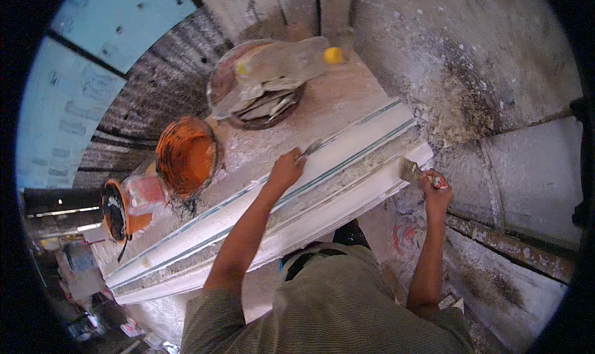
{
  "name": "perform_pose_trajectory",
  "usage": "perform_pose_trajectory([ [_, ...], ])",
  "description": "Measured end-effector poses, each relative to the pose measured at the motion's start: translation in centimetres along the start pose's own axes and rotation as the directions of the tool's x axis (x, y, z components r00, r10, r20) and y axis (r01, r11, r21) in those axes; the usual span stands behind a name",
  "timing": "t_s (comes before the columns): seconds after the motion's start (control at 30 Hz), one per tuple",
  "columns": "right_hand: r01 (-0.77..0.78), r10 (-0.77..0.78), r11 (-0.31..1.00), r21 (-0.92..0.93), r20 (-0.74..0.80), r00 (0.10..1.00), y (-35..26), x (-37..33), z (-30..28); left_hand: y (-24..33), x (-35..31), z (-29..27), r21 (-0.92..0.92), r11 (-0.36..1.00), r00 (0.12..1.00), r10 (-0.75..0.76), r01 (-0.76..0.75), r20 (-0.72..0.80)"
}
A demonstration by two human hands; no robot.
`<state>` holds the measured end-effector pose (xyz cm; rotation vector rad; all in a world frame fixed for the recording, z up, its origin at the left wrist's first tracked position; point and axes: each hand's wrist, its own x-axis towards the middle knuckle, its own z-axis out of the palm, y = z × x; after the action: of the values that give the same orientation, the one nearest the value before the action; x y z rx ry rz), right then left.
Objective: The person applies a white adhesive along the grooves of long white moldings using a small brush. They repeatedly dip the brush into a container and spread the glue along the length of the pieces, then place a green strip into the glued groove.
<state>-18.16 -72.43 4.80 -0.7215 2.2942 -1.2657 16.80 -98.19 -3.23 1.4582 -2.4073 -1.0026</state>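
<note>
A long white moulding (347,159) with green lines along it lies diagonally across the work table in front of me. Over its upper right half, my left hand (287,170) is closed around a small putty knife (313,148), whose grey blade points up and to the right along the far edge. My right hand (437,188), at the moulding's near right end, grips a paintbrush (409,170) by its handle. The brush's bristles touch or hover just over the near white edge; I cannot tell which. Rough grey material fills the groove between the white bands.
Beyond the moulding stand an orange bucket (188,157) and a round basin (255,122) heaped with broken pale pieces and a greyish sheet. A yellow round object (333,55) sits near the basin. Farther left is a smaller orange container (115,211). Splattered wall panels (527,168) rise at right.
</note>
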Motion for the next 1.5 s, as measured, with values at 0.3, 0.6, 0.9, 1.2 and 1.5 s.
perform_pose_trajectory([
  [0.3, -0.062, 0.065, 0.996, 0.059, -0.053, 0.996, 5.5, 9.2, -5.6, 1.4, 2.3, -4.6, 0.097, 0.995, 0.958, -0.029, 0.002, 0.287],
  [0.6, -0.091, 0.096, 0.991, 0.102, -0.046, 0.994, 4.8, 11.3, -4.7, 4.4, 2.4, 1.5, -0.075, 0.987, 0.983, -0.132, 0.142, 0.124],
  [0.9, 0.002, -0.009, 0.999, 0.037, 0.194, 0.981, -0.2, 9.5, 0.6, 22.9, 22.8, 14.8, -0.085, 0.991, 0.987, 0.112, -0.102, 0.117],
  [1.2, 0.146, -0.182, 0.981, 0.129, 0.343, 0.921, 1.5, 14.5, 10.8, 16.7, 9.7, 3.5, -0.669, 0.707, 0.972, -0.131, 0.23, 0.196],
  [1.5, 0.377, -0.339, 0.916, -0.134, 0.241, 0.909, -1.7, 22.1, 7.4, 5.6, -17.6, 0.1, -0.867, 0.358, 0.683, -0.73, 0.347, -0.028],
])
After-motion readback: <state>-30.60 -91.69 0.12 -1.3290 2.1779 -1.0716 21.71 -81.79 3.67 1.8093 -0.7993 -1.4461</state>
